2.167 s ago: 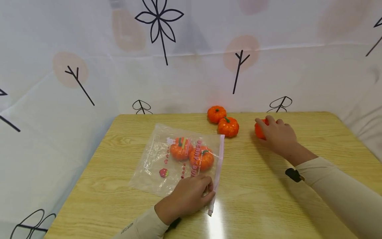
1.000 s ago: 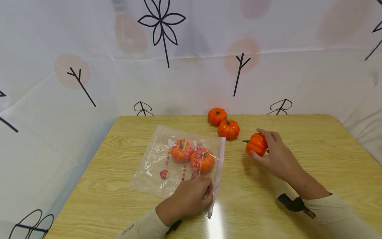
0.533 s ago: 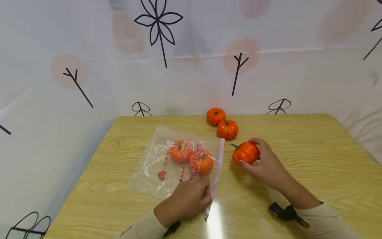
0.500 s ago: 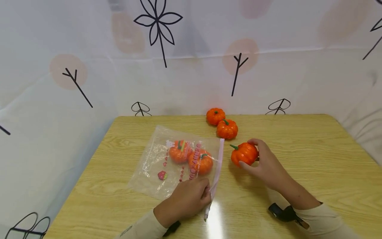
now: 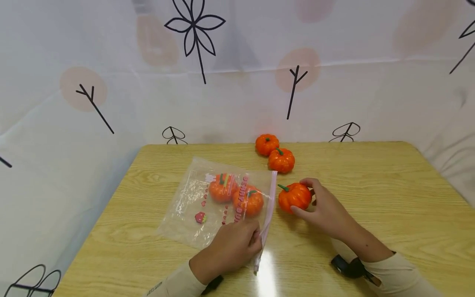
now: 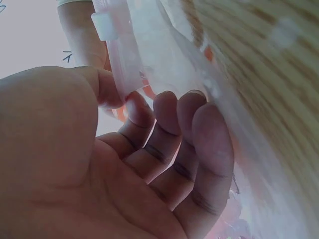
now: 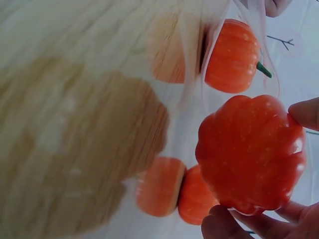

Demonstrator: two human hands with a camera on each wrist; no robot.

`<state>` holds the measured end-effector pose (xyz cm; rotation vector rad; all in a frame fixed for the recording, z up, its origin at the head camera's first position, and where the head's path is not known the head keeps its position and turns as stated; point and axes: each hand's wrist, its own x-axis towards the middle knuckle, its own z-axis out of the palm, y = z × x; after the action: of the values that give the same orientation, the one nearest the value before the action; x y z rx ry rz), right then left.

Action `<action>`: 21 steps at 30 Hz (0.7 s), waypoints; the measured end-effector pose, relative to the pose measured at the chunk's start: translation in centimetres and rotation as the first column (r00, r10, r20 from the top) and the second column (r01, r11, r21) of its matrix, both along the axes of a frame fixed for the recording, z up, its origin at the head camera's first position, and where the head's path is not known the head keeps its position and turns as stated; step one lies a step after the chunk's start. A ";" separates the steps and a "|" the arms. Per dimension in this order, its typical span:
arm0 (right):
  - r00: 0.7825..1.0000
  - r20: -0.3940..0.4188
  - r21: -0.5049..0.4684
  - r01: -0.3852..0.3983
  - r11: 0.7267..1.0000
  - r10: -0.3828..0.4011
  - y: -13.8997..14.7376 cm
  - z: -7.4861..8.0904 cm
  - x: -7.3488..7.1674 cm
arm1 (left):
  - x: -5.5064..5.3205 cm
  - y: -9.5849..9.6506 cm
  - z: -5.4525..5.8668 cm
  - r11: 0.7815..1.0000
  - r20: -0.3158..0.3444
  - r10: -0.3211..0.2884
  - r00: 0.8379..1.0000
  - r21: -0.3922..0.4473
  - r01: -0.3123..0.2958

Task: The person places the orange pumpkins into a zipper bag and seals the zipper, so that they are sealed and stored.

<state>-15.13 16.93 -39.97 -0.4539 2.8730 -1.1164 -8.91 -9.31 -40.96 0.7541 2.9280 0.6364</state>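
Observation:
My right hand (image 5: 326,210) holds a small orange toy pumpkin (image 5: 295,197), thumb and fingertips around its sides and green stem pointing left. In the right wrist view the pumpkin's ribbed underside (image 7: 251,154) faces the camera, near the bag's mouth. A clear zip bag (image 5: 182,222) with pink print lies on the table with two pumpkins (image 5: 248,203) inside. My left hand (image 5: 231,247) pinches the bag by its pink zip edge (image 5: 271,194). In the left wrist view the thumb and index finger meet on that edge, with a white slider (image 6: 104,26) close by.
Two more orange pumpkins, one at the back (image 5: 267,144) and one just in front of it (image 5: 281,161), stand at the far edge of the wooden table (image 5: 371,185). A white patterned cloth (image 5: 237,95) hangs behind and along the sides.
My right hand has lifted a pumpkin from the table's back right and carried it left and nearer, up beside the bag's mouth. The left hand keeps its grip on the bag's edge.

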 end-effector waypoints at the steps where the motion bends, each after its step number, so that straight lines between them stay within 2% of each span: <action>1: 1.000 0.004 -0.006 -0.003 1.000 0.003 0.0 -0.1 0.0 | 0.0 0.0 0.0 1.000 -0.005 0.000 1.000 0.003 0.000; 11: 0.999 0.025 -0.027 -0.045 0.999 0.046 -0.2 -0.3 0.1 | 0.1 0.0 -0.1 1.000 -0.048 0.000 0.999 0.028 0.001; 21: 0.996 0.013 -0.010 -0.083 0.997 0.083 -0.3 -0.2 0.2 | 0.0 0.2 0.1 0.999 -0.022 0.001 1.000 0.035 0.000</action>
<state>-14.93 16.60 -40.21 -0.5584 2.8104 -1.1158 -8.94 -9.15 -40.84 0.7688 2.9449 0.6847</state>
